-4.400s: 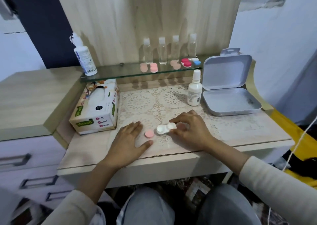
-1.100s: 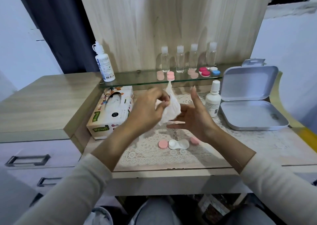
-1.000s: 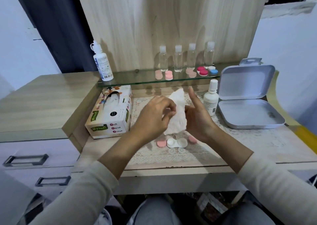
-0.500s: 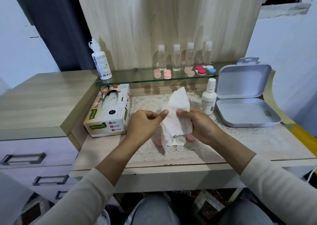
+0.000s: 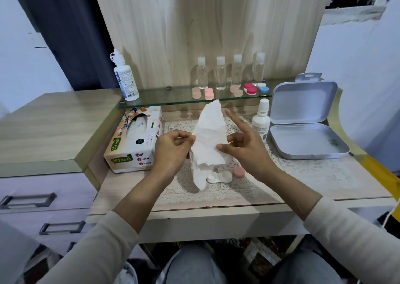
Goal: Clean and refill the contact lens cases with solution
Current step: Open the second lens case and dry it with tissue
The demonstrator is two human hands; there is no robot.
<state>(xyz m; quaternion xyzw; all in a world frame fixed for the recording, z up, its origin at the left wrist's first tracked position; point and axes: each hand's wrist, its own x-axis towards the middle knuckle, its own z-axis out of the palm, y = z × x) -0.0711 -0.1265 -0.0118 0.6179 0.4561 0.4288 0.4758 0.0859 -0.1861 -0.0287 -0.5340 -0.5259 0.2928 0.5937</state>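
A white tissue (image 5: 208, 141) hangs upright between both hands above the lace mat. My left hand (image 5: 172, 151) pinches its left edge. My right hand (image 5: 244, 147) pinches its right edge with the thumb, index finger pointing up. Below the tissue lies an open white lens case (image 5: 221, 177), partly hidden, with one pink cap (image 5: 239, 172) beside it on the right. A small white solution bottle (image 5: 261, 121) stands behind my right hand.
A tissue box (image 5: 136, 141) sits at the left. An open grey tin (image 5: 307, 136) lies at the right. On the glass shelf (image 5: 173, 98) stand a large solution bottle (image 5: 125, 82), several clear bottles (image 5: 220, 73) and several coloured lens cases (image 5: 251, 89).
The case's caps came off onto the mat. My left hand brought a tissue over; both hands now hold it spread above the case, and my right index finger has lifted.
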